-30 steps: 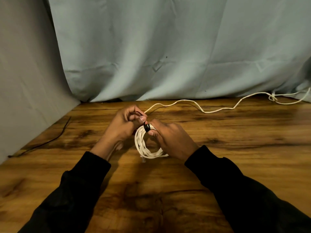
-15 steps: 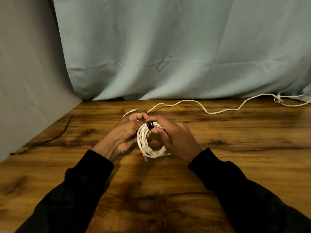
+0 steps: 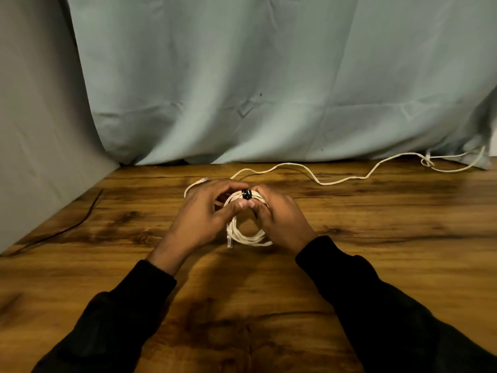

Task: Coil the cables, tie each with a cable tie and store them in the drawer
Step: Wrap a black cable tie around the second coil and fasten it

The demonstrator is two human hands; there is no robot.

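A coiled white cable [image 3: 248, 236] stands on the wooden table [image 3: 376, 251] at its middle. A black cable tie [image 3: 247, 194] is wrapped around the top of the coil. My left hand [image 3: 204, 219] grips the coil's left side, thumb pressed just below the tie. My right hand [image 3: 282, 222] holds the right side, with its fingertips at the tie. A clear plug end [image 3: 230, 239] hangs at the coil's lower left. No drawer is in view.
A second loose white cable [image 3: 336, 181] snakes along the back of the table to the right edge. A thin black cable [image 3: 80, 222] lies at the left by the grey wall. A pale blue cloth [image 3: 269, 90] hangs behind.
My left hand has opened from a fist and moved over the coil's left side. Both thumbs have closed in under the tie. The view has shifted slightly.
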